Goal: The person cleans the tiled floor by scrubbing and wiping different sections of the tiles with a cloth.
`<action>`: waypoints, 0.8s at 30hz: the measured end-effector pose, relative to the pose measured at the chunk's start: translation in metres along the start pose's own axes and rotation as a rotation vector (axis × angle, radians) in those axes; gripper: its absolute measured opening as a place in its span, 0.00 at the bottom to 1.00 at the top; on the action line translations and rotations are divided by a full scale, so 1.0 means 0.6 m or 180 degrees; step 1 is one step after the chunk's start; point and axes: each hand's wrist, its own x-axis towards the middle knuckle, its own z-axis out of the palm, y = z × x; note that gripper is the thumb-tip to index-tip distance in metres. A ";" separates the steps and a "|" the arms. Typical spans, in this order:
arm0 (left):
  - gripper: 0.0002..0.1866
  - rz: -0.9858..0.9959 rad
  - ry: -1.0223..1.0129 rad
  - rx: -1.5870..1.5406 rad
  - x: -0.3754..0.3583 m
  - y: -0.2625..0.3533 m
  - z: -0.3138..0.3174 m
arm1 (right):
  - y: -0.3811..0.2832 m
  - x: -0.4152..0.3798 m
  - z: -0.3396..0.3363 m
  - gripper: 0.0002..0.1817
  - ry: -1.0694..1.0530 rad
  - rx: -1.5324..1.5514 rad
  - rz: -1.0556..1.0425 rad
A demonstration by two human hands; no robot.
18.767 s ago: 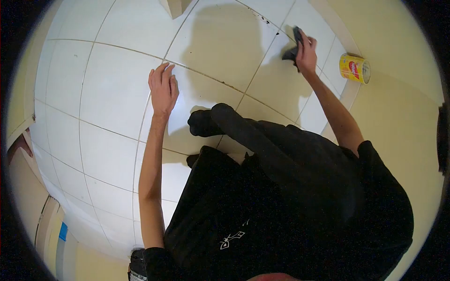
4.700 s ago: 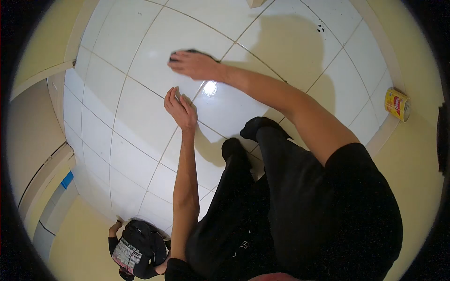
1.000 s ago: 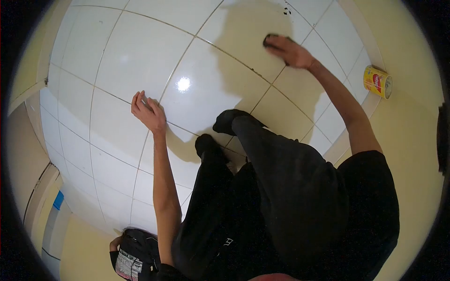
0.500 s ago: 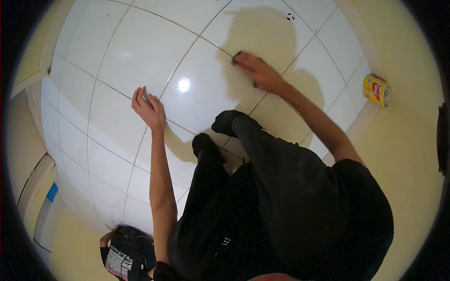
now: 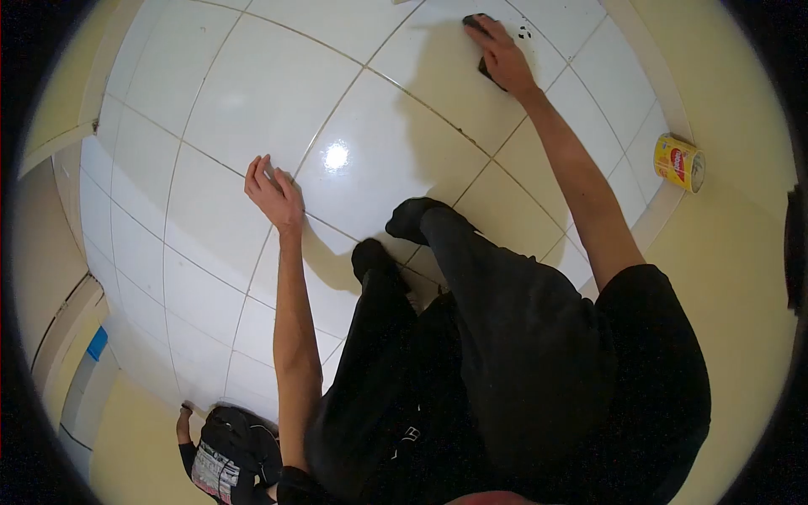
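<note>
My right hand (image 5: pixel 507 61) is at the top right, closed over a black object (image 5: pixel 492 76) pressed to the white tiled floor (image 5: pixel 278 76). Parts of the object show past the fingertips and beside the palm; its kind is hidden by the hand. Close by, right of the fingers, lie small dark flecks (image 5: pixel 525 33). My left hand (image 5: pixel 276 195) rests on the tiles at the centre left, fingers loosely apart, holding nothing I can see. Between the two arms, my feet in black socks (image 5: pixel 411 220) stand on the floor.
A yellow tin (image 5: pixel 677 163) lies by the wall at the right. Another person in dark clothing (image 5: pixel 231 450) is at the lower left, one arm stretched out. Dark bits (image 5: pixel 461 130) sit on a grout line. A blue item (image 5: pixel 97 343) is at the far left.
My right hand has moved up and to the right across the tiles with the black object. My left hand keeps its place. The other person's arm reaches further out.
</note>
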 end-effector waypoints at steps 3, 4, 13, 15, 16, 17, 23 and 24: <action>0.19 0.0039 0.0019 0.0014 -0.001 -0.001 0.000 | -0.003 0.009 0.003 0.30 0.0394 0.0091 -0.0033; 0.19 0.0026 0.0012 0.0022 0.000 -0.002 -0.001 | -0.020 -0.001 0.005 0.31 0.0293 0.0137 -0.0092; 0.19 0.0012 0.0057 0.0022 0.001 0.002 0.002 | -0.247 -0.023 0.093 0.31 -0.0655 0.0536 -0.1207; 0.19 -0.0035 0.0044 0.0023 0.001 0.006 0.002 | -0.235 0.020 0.112 0.30 -0.0545 0.0474 -0.1131; 0.19 -0.0039 0.0027 -0.0001 0.003 0.006 0.002 | -0.223 0.041 0.118 0.30 -0.0489 0.0435 -0.1099; 0.19 -0.0053 0.0017 -0.0025 0.002 0.003 0.003 | -0.219 0.064 0.108 0.27 -0.0438 0.0125 -0.1020; 0.19 -0.0061 0.0011 -0.0006 0.004 0.010 0.001 | -0.114 0.108 0.122 0.25 0.0682 -0.0173 0.0051; 0.19 -0.0026 0.0015 -0.0008 0.002 0.010 -0.001 | -0.102 0.113 0.112 0.26 0.0781 -0.0152 0.0432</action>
